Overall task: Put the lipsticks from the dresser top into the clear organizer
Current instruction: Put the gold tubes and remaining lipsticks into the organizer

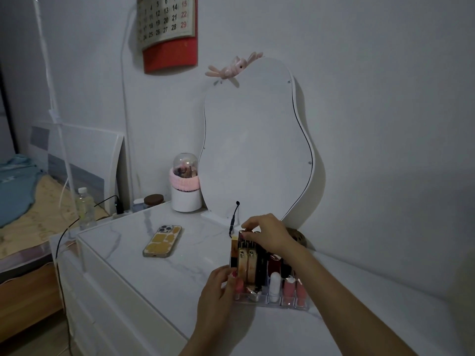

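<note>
While both hands work at the clear organizer (272, 299) near the counter (159, 278) right edge, left hand (218, 291) grasps its front-left corner, steadying it. Right hand (267, 233) pinches the cap of a dark lipstick (243, 240) standing in the back row. Lipsticks: light, rigid, glossy, likely slippery; grip around the barrel, not the cap. Organizer looks light, tips easily. Farther left, phone (162, 241) lies flat.

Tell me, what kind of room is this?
Probably a bedroom. There's a bed at the left, a wavy mirror leaning on the wall, and a white dresser holding a clear organizer full of lipsticks.
</note>
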